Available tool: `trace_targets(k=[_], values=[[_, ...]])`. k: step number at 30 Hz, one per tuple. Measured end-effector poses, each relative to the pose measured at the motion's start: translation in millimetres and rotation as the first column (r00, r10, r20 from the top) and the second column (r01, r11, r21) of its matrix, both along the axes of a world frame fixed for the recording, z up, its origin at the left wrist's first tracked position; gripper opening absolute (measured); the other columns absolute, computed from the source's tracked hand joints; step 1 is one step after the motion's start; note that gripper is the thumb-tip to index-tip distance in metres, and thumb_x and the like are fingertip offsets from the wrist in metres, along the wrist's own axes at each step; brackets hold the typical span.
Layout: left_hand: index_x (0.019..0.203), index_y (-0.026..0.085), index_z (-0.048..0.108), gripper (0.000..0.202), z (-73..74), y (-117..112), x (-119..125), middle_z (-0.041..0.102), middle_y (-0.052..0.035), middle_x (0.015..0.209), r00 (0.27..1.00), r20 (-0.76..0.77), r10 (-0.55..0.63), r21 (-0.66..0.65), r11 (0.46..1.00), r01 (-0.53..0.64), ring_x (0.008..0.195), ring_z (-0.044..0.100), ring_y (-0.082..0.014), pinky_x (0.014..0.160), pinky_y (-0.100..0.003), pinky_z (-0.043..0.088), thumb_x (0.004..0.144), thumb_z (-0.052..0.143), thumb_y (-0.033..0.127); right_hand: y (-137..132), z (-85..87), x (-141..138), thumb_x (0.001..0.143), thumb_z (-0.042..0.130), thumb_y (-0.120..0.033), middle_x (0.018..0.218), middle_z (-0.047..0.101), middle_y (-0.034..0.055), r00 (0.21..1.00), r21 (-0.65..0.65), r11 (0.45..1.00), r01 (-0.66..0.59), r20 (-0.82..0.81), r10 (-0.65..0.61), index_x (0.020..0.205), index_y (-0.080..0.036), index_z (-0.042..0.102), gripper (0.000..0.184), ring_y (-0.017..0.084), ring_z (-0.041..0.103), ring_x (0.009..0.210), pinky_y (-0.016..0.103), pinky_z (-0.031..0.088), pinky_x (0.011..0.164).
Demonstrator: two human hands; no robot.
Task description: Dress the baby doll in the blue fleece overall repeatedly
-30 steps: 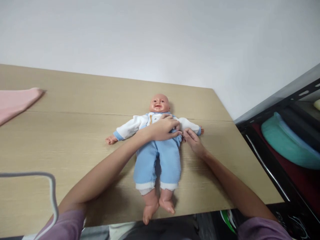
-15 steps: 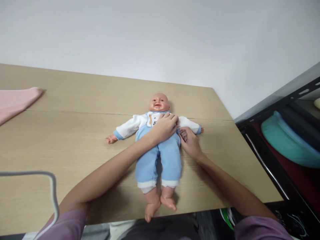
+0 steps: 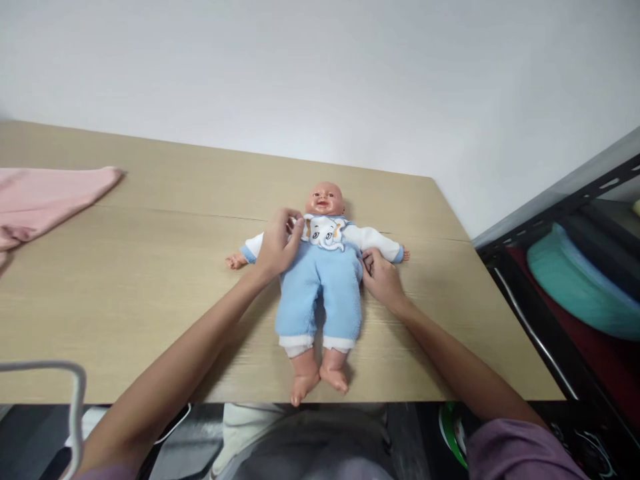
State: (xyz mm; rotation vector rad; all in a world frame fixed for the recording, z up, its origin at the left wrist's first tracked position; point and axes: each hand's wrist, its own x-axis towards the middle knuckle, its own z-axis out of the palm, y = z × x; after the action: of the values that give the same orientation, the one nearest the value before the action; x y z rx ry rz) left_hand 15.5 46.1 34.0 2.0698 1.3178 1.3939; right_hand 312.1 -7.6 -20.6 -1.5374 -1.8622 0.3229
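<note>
A baby doll (image 3: 321, 280) lies on its back on the wooden table (image 3: 150, 280), head away from me, in a white top with an elephant patch and light blue fleece trousers. My left hand (image 3: 278, 247) is closed, pinching the doll's clothing at the shoulder on the left side of its chest. At the doll's other side my right hand (image 3: 380, 279) is closed on the edge of the blue clothing by the waist, under the doll's arm.
A pink cloth (image 3: 45, 200) lies at the table's far left. A white wire hanger (image 3: 60, 393) juts in at the lower left. A dark shelf (image 3: 565, 267) with a teal cushion (image 3: 580, 280) stands to the right. A white wall runs behind.
My left hand left the doll's chest and moved left to its shoulder, uncovering the elephant patch. My right hand stayed at the doll's side. The view shifted slightly.
</note>
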Motion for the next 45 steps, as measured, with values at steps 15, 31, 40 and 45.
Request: trace_targets(k=[15, 31, 40, 45], values=[[0.094, 0.026, 0.052, 0.033, -23.9, -14, -34, 0.07, -0.0071, 0.098, 0.99, -0.137, -0.032, -0.332, 0.943, -0.016, 0.091, 0.062, -0.0285, 0.092, -0.045, 0.05, 0.109, 0.044, 0.054, -67, 43.9, -41, 0.102, 0.066, -0.03, 0.096, 0.081, 0.0026, 0.711, 0.136, 0.699, -0.702, 0.19, 0.677, 0.099, -0.032, 0.071, 0.006, 0.027, 0.074, 0.094, 0.048, 0.053, 0.098], [0.124, 0.02, 0.063, 0.022, 19.2, -85, -18, 0.071, -0.0185, 0.13, 0.921, -0.281, 0.271, -0.056, 0.953, -0.297, 0.127, 0.065, -0.0385, 0.116, -0.058, 0.05, 0.108, 0.053, 0.032, -79, 44.8, -48, 0.102, 0.077, -0.045, 0.119, 0.08, 0.0075, 0.6, 0.071, 0.603, -0.794, 0.245, 0.761, 0.125, -0.024, 0.067, 0.032, 0.028, 0.072, 0.112, 0.045, 0.052, 0.105], [0.177, 0.031, 0.024, 0.108, -41.8, -264, -20, 0.05, -0.0204, 0.169, 0.987, -0.159, -0.022, -0.26, 0.965, -0.02, 0.152, 0.056, -0.0458, 0.119, -0.065, 0.056, 0.093, 0.085, 0.058, -84, 38.1, -53, 0.097, 0.085, -0.053, 0.128, 0.081, 0.007, 0.639, 0.058, 0.639, -0.767, 0.159, 0.753, 0.137, -0.025, 0.068, 0.052, 0.031, 0.074, 0.124, 0.052, 0.049, 0.12], [0.173, 0.033, 0.032, 0.097, -61.1, -266, -29, 0.06, -0.0188, 0.159, 0.992, -0.115, -0.05, -0.244, 0.97, 0.02, 0.143, 0.065, -0.042, 0.114, -0.062, 0.061, 0.093, 0.086, 0.04, -82, 35.4, -53, 0.097, 0.086, -0.051, 0.116, 0.083, 0.0025, 0.642, 0.053, 0.641, -0.766, 0.109, 0.759, 0.124, -0.027, 0.069, 0.04, 0.026, 0.077, 0.115, 0.05, 0.046, 0.121]])
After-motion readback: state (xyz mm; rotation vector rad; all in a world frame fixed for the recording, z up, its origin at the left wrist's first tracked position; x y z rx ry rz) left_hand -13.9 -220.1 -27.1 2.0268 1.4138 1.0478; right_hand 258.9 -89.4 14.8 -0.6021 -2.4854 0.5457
